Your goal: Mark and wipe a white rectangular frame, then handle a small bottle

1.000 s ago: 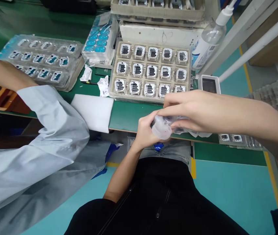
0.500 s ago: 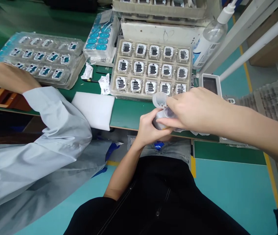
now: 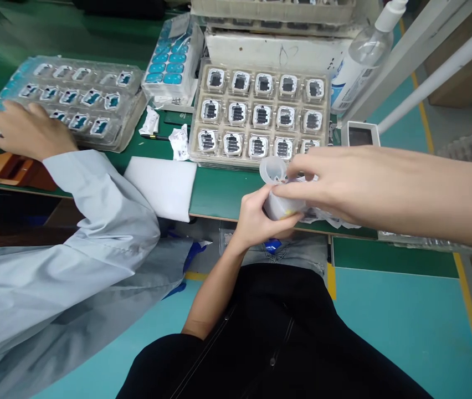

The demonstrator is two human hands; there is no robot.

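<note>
My left hand (image 3: 256,219) is wrapped round a small translucent plastic container (image 3: 281,206) at the table's front edge. Its round lid (image 3: 273,169) stands flipped open on the far side. Over the container's top is my right hand (image 3: 327,177), its thumb and fingers close together at the opening; what they pinch, if anything, is hidden. Just behind both hands lies a clear tray (image 3: 223,122) holding rows of white square parts with dark strips.
A co-worker's hand (image 3: 32,130) and sleeve are at the left, beside another parts tray (image 3: 130,105). White foam (image 3: 163,185) lies left of my hands. A spray bottle (image 3: 363,66) and a small white box (image 3: 360,134) stand at the right.
My right hand has shifted over the container's opening, with its forearm higher in view. The co-worker's hand has moved right and opened out over the left tray's edge.
</note>
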